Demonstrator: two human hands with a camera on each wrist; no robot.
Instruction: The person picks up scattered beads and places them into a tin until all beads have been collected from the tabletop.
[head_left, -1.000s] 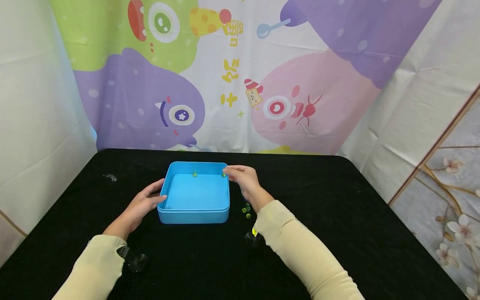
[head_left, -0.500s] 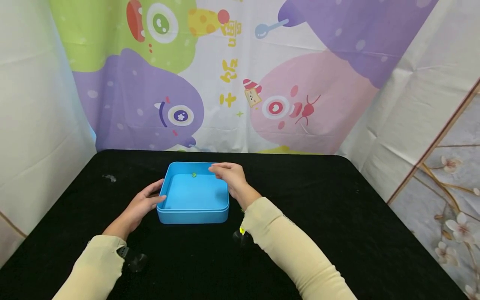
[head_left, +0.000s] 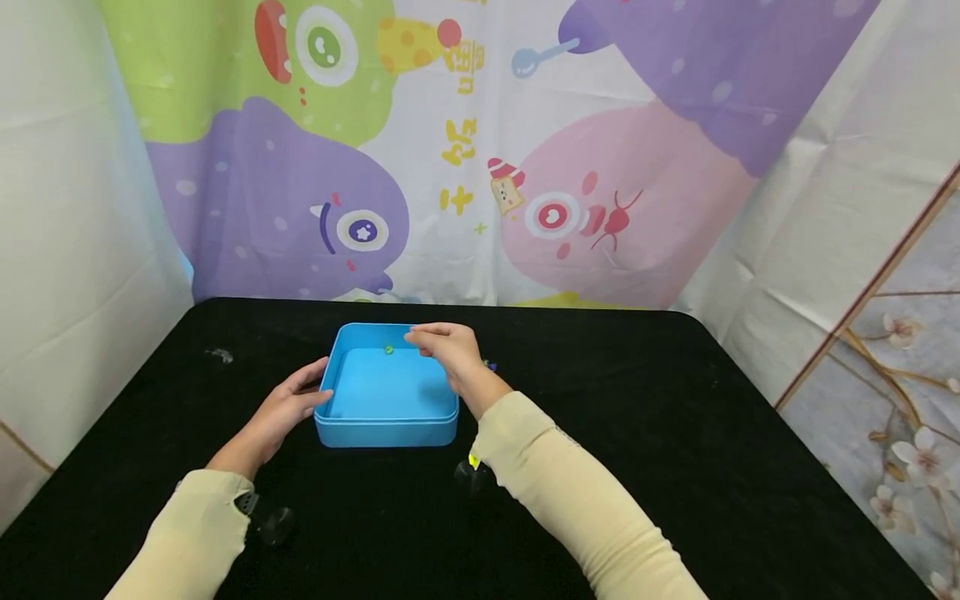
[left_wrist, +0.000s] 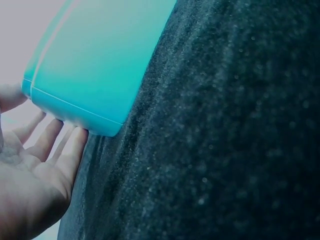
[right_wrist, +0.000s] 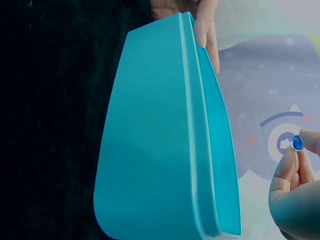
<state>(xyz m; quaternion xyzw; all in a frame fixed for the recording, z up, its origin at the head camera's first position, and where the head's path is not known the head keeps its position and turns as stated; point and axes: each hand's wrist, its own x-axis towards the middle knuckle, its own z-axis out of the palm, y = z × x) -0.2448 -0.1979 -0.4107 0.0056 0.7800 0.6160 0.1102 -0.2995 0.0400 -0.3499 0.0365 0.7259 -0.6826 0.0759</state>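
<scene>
A light blue open box [head_left: 386,433] stands on black cloth. My left hand [head_left: 288,404] holds its left wall, thumb over the rim and fingers against the outside, as the left wrist view [left_wrist: 45,170] also shows of the box side [left_wrist: 95,65]. Above the back right part of the box is my right hand [head_left: 453,354]. Its thumb and fingertips pinch a small blue marble [right_wrist: 297,143], clearest in the right wrist view. One green marble [head_left: 388,350] lies inside the box near the back wall.
Small dark blue and green marbles [head_left: 490,365] show on the cloth just right of my right hand; my hand and sleeve cover the area in front of them. A crumpled clear scrap [head_left: 220,355] lies at the left. A printed curtain [head_left: 450,250] hangs behind the table.
My right hand has moved left from the box's right rim to over its inside, covering a green marble spot at the back right corner. The left hand and box stay put.
</scene>
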